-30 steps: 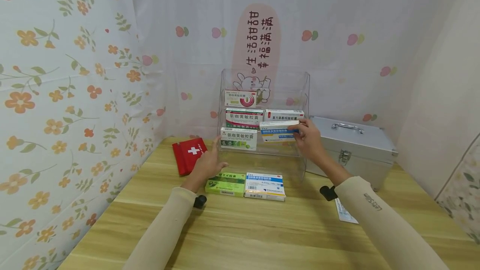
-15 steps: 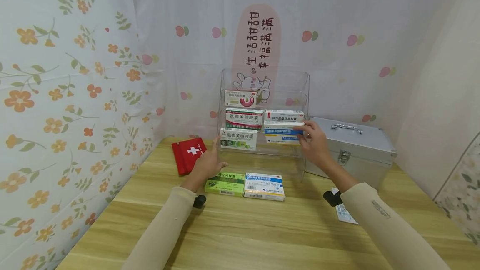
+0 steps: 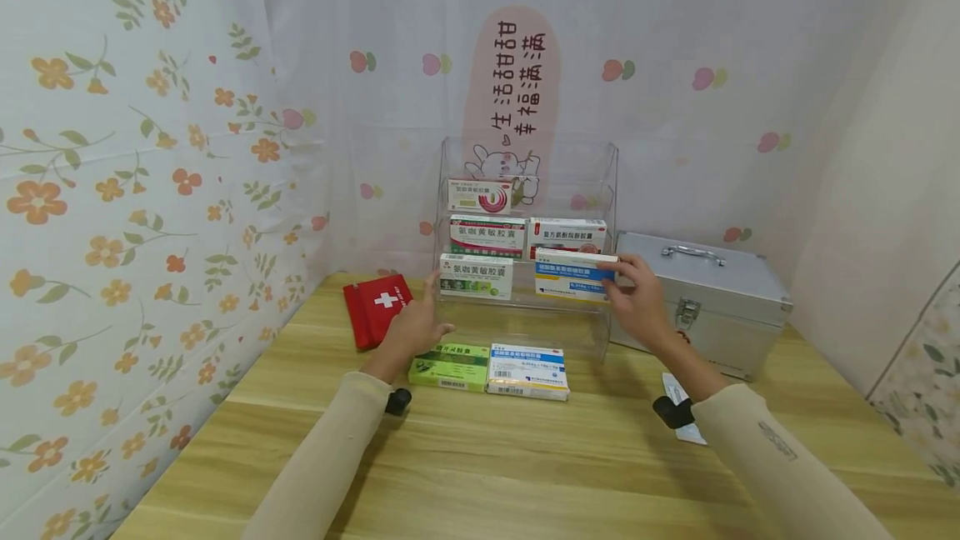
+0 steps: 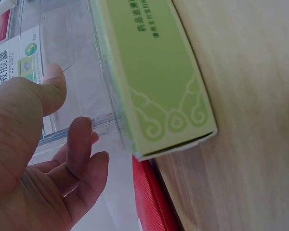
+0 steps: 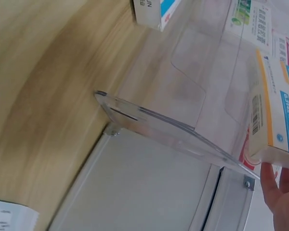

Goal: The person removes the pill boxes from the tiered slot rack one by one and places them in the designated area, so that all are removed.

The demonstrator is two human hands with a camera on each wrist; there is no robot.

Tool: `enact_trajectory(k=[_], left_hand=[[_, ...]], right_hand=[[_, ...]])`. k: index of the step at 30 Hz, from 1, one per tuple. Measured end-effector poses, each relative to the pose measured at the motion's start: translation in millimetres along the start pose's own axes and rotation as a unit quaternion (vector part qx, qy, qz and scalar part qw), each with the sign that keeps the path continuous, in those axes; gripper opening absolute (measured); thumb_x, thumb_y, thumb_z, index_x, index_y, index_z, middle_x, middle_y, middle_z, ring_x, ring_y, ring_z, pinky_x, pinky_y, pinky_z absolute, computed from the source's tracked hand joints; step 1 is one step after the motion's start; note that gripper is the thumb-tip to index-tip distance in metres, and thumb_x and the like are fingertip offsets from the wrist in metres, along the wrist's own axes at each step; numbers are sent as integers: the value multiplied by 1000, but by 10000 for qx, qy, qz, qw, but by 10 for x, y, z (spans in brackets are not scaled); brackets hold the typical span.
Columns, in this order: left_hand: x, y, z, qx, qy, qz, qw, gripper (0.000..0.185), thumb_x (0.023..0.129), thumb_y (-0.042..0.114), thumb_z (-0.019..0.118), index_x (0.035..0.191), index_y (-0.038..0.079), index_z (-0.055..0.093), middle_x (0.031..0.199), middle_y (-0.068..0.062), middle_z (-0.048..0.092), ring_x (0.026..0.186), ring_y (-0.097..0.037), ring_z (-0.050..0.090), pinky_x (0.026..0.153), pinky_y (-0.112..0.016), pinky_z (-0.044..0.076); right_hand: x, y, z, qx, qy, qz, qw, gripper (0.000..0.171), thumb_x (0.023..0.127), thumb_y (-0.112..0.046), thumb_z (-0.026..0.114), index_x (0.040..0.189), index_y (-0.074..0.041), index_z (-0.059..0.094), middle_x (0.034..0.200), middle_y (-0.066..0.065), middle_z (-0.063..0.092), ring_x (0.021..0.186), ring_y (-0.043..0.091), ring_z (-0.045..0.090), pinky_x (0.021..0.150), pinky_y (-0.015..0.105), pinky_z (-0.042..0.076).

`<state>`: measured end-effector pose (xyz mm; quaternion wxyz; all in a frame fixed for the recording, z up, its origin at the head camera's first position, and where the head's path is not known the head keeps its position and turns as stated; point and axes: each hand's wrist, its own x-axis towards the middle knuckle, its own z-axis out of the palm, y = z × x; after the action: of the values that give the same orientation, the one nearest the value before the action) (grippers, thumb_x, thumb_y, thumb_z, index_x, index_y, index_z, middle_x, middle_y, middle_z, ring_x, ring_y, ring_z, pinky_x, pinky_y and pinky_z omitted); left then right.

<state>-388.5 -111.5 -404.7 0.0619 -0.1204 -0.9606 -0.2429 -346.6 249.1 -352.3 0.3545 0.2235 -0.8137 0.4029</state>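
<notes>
In the head view, my right hand holds the right end of a white, blue and yellow medicine box at the front of the clear tiered rack. The right wrist view has fingertips right against the end of that box. My left hand is at the rack's left side, index finger reaching the left edge of a white and green medicine box. In the left wrist view its thumb and fingers are loosely bent with nothing between them.
A green box and another blue-white box lie on the table before the rack. A red first-aid pouch lies left. A silver case stands right, a white packet nearer. Upper tiers hold a red-green box and others.
The blue, yellow and white box has gone right and slightly down in my right hand, turning level along the rack. My left hand has stayed in place.
</notes>
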Motion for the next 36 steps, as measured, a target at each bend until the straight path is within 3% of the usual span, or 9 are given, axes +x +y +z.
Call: enact_trajectory(k=[7,16,24,29,36], left_hand=[[4,14,6,13,-30,-81,10000,107,87,31,78,155,27,-5,64,-8,55,52,-22,56,53,-32,50],[12,9,17,33,-28,-80,10000,108,87,31,77,155,27,-6,64,-8,55,52,-22,56,52,-32,50],[-12,15,10,15,5,-84,10000,107,87,31,77,155,26,-5,64,-8,55,53,-22,56,53,-33,50],[-23,7,15,85,6,-30,10000,107,87,31,77,155,26,-6,65,-8,54,54,-22,56,55,-33,51],[-27,33,3,116,24,-41,9999,107,87,30,77,154,27,-7,65,-8,54,55,-22,56,56,-34,51]], right_hand=[[-110,-4,-68,294,-192,355,9988,26,92,8,62,118,7,66,133,28,50,110,40,56,75,4,45],[-227,-34,-133,304,-395,856,9951,34,91,-2,69,125,3,63,137,22,49,113,41,58,75,6,47],[-312,0,-202,742,-533,1018,9906,43,88,4,71,129,5,59,133,22,49,114,43,57,78,10,49],[-359,13,-244,774,-500,869,9919,42,86,12,69,127,11,58,126,26,53,106,40,59,76,12,51],[-429,4,-309,879,-563,724,9919,43,85,9,71,126,10,59,123,26,56,101,19,63,76,14,52]])
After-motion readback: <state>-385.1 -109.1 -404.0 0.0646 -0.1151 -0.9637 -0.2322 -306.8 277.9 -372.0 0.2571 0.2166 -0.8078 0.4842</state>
